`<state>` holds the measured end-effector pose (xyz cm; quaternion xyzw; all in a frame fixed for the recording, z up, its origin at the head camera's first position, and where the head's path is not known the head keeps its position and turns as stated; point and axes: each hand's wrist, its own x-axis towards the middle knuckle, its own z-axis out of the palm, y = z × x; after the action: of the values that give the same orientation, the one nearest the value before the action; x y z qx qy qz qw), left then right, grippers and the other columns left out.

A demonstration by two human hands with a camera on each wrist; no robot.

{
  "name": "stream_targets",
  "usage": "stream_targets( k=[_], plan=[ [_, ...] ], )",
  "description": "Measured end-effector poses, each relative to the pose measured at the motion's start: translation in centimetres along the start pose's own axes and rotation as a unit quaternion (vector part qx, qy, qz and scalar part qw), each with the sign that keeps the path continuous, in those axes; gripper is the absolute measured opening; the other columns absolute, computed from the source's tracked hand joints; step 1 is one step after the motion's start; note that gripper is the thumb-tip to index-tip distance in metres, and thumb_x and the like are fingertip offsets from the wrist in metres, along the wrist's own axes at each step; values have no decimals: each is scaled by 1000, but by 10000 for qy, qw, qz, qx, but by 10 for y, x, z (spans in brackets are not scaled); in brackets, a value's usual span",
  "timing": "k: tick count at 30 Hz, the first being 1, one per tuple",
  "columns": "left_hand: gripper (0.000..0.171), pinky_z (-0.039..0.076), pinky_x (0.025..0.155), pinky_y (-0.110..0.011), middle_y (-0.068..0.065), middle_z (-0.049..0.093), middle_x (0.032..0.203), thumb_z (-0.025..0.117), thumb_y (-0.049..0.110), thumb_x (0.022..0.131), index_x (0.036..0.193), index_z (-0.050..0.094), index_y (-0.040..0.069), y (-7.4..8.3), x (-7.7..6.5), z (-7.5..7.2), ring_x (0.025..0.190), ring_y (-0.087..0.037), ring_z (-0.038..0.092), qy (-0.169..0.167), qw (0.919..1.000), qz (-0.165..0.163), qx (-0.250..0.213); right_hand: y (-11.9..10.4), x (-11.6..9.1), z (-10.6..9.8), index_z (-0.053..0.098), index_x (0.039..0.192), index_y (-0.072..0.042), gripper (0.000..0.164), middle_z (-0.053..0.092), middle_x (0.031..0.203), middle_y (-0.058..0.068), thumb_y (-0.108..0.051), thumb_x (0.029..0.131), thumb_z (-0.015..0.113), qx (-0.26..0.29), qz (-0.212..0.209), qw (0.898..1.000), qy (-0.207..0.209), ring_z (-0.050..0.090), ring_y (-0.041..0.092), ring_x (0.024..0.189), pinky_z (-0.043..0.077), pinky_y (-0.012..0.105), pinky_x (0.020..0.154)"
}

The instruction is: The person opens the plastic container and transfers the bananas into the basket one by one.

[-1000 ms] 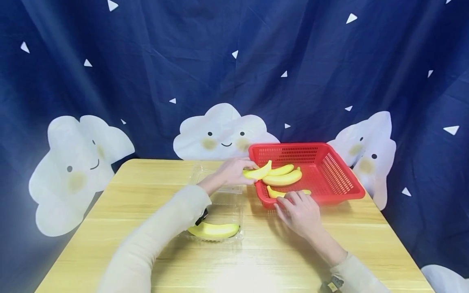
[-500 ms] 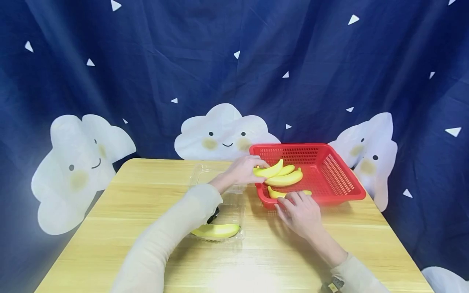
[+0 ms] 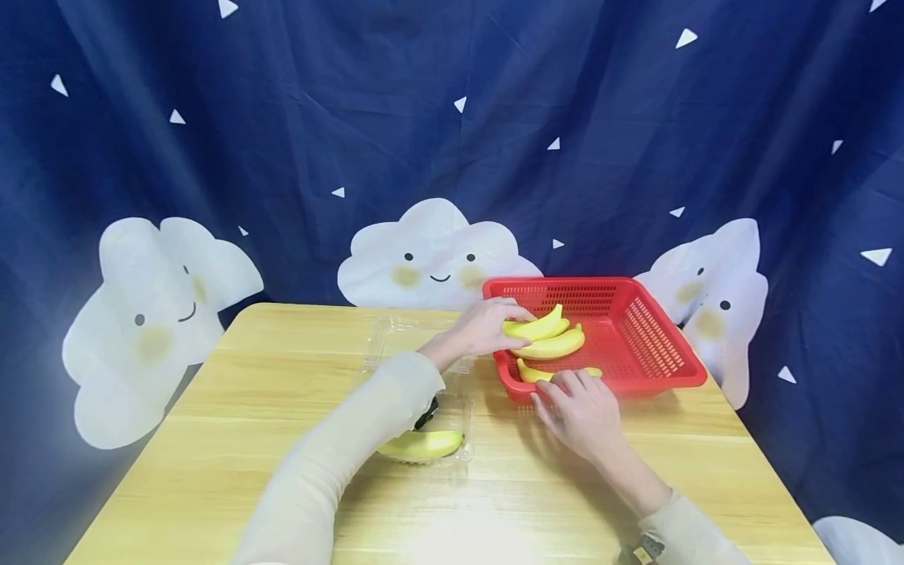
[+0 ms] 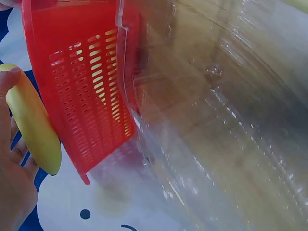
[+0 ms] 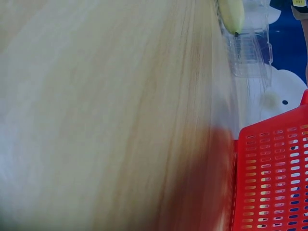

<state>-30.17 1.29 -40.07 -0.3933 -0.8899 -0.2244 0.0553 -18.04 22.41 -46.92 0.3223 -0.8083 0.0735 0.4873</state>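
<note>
My left hand holds a yellow banana over the left side of a red plastic basket. In the left wrist view the thumb presses on this banana's upper end, beside the basket wall. Directly below and behind it lie two more bananas, the nearer banana overlapping the other. Another banana lies along the basket's front wall, partly hidden by my right hand. That hand grips the front rim, its fingers over the edge and the thumb outside. The right wrist view does not show the right hand.
A clear plastic clamshell box lies opened on the wooden table, left of the basket. One banana rests in its near half, and my left forearm crosses over it. A blue curtain with white clouds hangs behind the table.
My left hand has carried its banana rightward, further in over the basket and the bananas there. The right hand has stayed at the front rim.
</note>
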Motion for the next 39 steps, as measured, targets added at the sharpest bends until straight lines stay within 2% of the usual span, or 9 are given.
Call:
stream_targets(
  k=[6,10,18,27,34,39],
  plan=[
    [43,53,94,-30,2,72,117,80,43,93,132,74,26,4,6,8,108,-14,64,94,9998,-84,-174,0,0,1,79,94,-13,33,66,83,5,-38,101,59,-24,32,10000,21,59,27,73,47,39,57],
    [43,53,91,-29,3,70,116,80,44,92,132,74,28,8,9,10,107,-14,63,73,9997,-143,-185,-1,0,2,79,94,-13,33,67,83,5,-38,101,59,-19,35,10000,21,59,27,73,47,40,57],
    [45,52,95,-23,4,72,117,80,44,93,133,73,25,17,16,14,105,-11,62,9,9988,-6,-487,1,-2,-1,79,94,-13,32,66,81,4,-38,101,60,-58,68,10000,-12,59,28,72,46,40,56],
    [47,51,86,-16,1,74,108,85,37,90,132,75,18,19,20,23,97,-11,64,130,9935,-15,-1131,0,0,-1,79,95,-12,32,67,82,4,-37,101,60,43,23,10000,-17,59,28,73,45,40,56],
    [47,57,100,-27,-1,77,114,85,36,89,131,74,16,16,24,31,108,-14,70,96,9936,-127,-1121,0,0,-1,80,95,-13,33,68,83,4,-38,102,59,3,19,10000,-38,60,27,74,46,39,57],
    [48,56,99,-23,3,77,116,83,43,90,132,73,21,15,27,35,109,-11,70,-101,9953,-310,-907,0,0,0,80,94,-13,33,68,82,4,-38,102,60,8,20,10000,33,59,27,73,46,40,56]
  ],
)
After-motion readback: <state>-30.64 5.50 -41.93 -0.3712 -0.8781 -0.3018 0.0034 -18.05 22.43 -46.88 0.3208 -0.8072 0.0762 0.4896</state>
